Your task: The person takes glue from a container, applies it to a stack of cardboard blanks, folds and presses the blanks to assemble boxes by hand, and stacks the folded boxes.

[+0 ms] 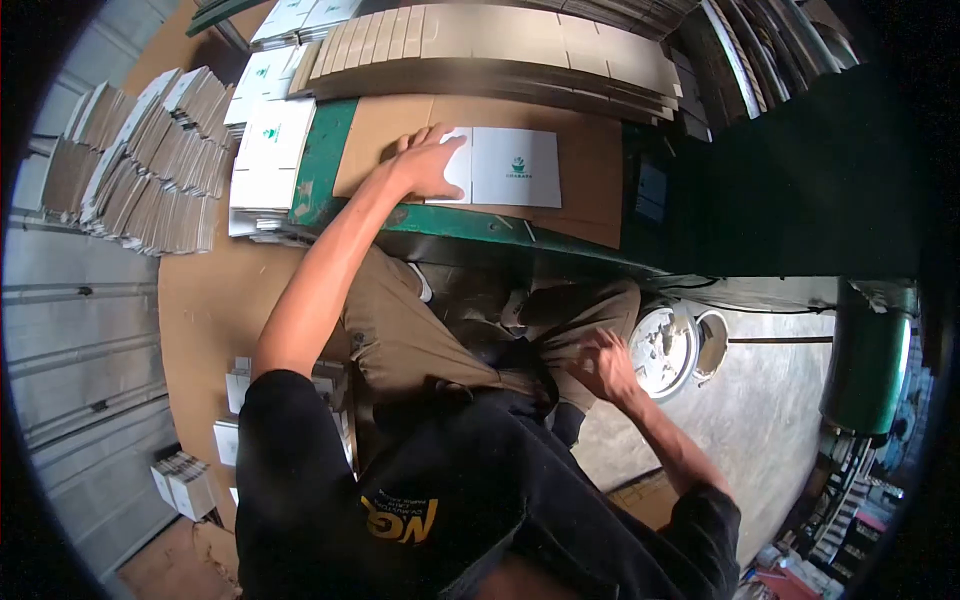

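A flat white cardboard piece [535, 180] with a green bowl-like logo lies on a brown cardboard sheet [590, 205] on the green bench. Across its left part rests my left hand [430, 168], thumb and fingers spread apart. That hand covers some of the white piece's left end. My right hand [605, 368] hovers above my right knee, away from the bench. Its fingers are loosely bent and slightly apart, and I see nothing held in them. Close beside that hand stands a round white bucket [688, 375] with pale scraps inside.
Long stacks of brown cardboard [490, 40] line the bench's far side. White printed pieces [270, 140] are piled at its left, beside tall brown stacks [160, 160]. A dark green machine panel [800, 190] stands right; a green cylinder [868, 370] is beyond.
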`<action>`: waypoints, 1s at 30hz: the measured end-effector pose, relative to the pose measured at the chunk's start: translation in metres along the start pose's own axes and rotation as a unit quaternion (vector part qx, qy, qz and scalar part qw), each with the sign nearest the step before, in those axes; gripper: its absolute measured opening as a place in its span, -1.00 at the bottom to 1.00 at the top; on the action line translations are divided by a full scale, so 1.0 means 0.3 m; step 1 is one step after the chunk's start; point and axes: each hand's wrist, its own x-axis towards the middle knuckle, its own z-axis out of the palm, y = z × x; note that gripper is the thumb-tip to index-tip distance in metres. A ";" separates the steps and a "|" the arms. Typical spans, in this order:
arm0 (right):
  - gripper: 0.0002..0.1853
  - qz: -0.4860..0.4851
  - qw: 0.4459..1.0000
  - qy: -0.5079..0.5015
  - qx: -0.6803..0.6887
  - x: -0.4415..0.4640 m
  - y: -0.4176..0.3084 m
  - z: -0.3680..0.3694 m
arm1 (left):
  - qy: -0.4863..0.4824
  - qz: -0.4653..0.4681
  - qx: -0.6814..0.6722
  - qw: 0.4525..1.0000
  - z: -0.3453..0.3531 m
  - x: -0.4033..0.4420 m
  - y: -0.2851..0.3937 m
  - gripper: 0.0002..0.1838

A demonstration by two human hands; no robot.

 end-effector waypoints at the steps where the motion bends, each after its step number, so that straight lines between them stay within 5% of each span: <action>1: -0.73 -0.043 0.999 0.006 0.020 0.087 -0.030 -0.042 | -0.001 -0.011 -0.010 1.000 0.002 -0.003 0.001 0.15; 5: -0.70 -0.159 0.955 0.177 0.176 0.544 -0.226 -0.230 | 0.017 -0.003 -0.015 1.000 0.001 -0.040 0.019 -0.05; 9: -0.62 -0.259 0.919 0.279 0.103 0.915 -0.188 -0.218 | 0.058 0.019 -0.021 0.998 0.063 -0.035 -0.032 -0.13; 13: -0.71 -0.296 0.916 0.251 0.104 0.974 -0.141 -0.207 | 0.092 0.034 -0.054 0.994 0.098 -0.075 -0.048 -0.12; 30: -0.55 -0.217 0.954 0.201 0.044 0.938 -0.173 -0.169 | 0.168 0.048 0.025 0.984 0.153 -0.098 -0.029 -0.21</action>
